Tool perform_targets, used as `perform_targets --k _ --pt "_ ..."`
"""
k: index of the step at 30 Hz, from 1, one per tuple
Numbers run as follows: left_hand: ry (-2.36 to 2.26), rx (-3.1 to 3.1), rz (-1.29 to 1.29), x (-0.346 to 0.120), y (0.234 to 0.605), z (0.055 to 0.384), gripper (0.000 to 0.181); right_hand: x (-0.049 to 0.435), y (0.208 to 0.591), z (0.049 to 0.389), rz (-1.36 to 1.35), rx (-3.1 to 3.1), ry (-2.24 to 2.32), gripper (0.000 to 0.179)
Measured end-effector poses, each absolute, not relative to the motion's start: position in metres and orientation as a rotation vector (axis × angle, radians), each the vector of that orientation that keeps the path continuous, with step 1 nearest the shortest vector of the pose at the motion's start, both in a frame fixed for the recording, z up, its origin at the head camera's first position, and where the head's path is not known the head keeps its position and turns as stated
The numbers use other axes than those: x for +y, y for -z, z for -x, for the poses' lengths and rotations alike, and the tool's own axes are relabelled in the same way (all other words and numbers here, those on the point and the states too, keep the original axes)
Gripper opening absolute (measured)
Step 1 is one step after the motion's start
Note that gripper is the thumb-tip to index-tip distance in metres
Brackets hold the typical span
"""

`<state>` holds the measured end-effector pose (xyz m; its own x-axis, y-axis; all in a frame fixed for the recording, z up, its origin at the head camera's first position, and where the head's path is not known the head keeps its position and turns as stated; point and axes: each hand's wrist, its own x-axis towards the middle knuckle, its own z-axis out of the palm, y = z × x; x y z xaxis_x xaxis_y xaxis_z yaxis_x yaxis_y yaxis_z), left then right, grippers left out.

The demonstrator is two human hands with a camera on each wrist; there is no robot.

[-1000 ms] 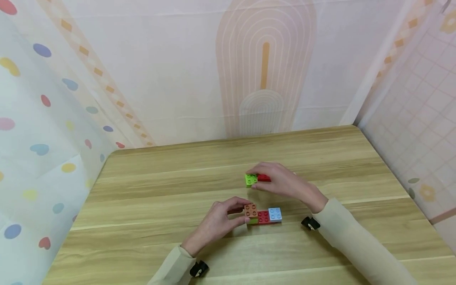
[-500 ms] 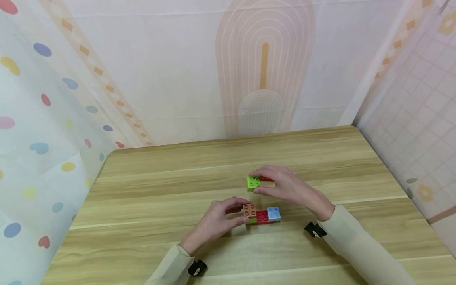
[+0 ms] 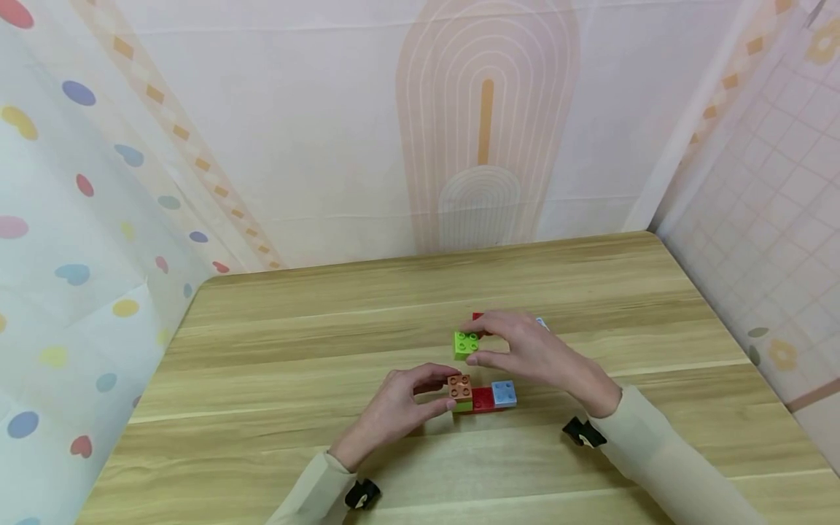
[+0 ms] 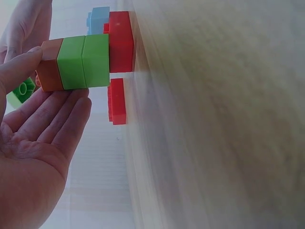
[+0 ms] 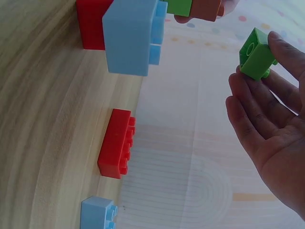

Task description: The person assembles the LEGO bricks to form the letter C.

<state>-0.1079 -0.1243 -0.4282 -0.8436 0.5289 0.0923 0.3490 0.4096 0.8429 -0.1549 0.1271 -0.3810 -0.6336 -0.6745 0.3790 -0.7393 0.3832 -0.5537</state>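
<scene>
My left hand (image 3: 394,412) pinches the orange block (image 3: 459,386) at the top of a small build. Under it, in the left wrist view, two bright green blocks (image 4: 83,62) are stacked on one end of a red block (image 4: 121,42). A light blue block (image 3: 504,393) sits on the red block's right end. Between thumb and fingers, my right hand (image 3: 534,354) holds a separate green block (image 3: 465,345), raised above the table just behind the build. Its hollow underside shows tilted in the right wrist view.
Behind the right hand, a loose red block (image 5: 114,143) lies on the wooden table (image 3: 315,321), largely covered in the head view. Another light blue block (image 5: 94,213) is close to it. A patterned cloth backdrop (image 3: 328,146) rises past the table's far edge.
My right hand has brought the green block away from the back red block, nearer to me and toward the build. The left hand stays on the orange block.
</scene>
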Motion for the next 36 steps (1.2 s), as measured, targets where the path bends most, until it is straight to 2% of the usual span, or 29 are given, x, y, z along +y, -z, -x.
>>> perform_targets --k 11,36 --pt "-1.411 2.463 -0.768 -0.124 0.428 0.108 0.040 0.131 0.383 0.148 -1.245 -2.594 -1.113 0.041" --pt "-1.367 2.492 -0.750 -0.123 0.429 0.108 0.040 0.128 0.391 0.135 -1.321 -2.595 -1.196 0.038"
